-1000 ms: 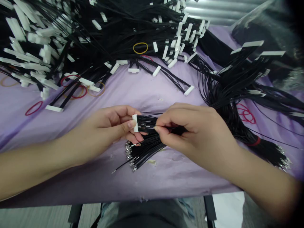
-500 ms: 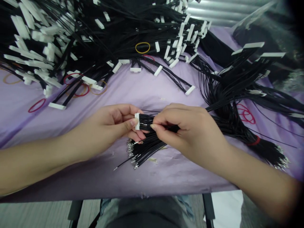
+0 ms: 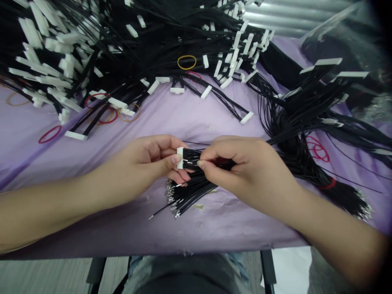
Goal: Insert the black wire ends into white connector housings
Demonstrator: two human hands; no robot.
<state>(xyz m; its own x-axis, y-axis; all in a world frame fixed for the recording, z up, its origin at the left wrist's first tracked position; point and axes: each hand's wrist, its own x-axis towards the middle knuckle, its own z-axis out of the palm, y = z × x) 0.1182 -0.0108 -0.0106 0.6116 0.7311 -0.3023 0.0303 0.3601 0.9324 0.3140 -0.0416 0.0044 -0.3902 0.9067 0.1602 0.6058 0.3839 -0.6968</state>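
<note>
My left hand (image 3: pixel 147 163) pinches a small white connector (image 3: pixel 180 157) between thumb and fingers. Black wires run from that connector to the right. My right hand (image 3: pixel 245 167) is closed on one of these black wires (image 3: pixel 192 160), thumb and forefinger pinched right next to the connector. Below both hands a loose bundle of black wires with metal tips (image 3: pixel 180 196) fans out on the purple cloth (image 3: pixel 190 118).
A big heap of black wire harnesses with white connectors (image 3: pixel 122 45) fills the back of the table. Another black bundle tied with a red band (image 3: pixel 327 183) lies at the right. Red and yellow rubber bands (image 3: pixel 49 134) lie scattered on the cloth. The table's front edge is close below my hands.
Both hands have stayed together on the connector and shifted slightly right. The right fingers have moved a little closer to the connector.
</note>
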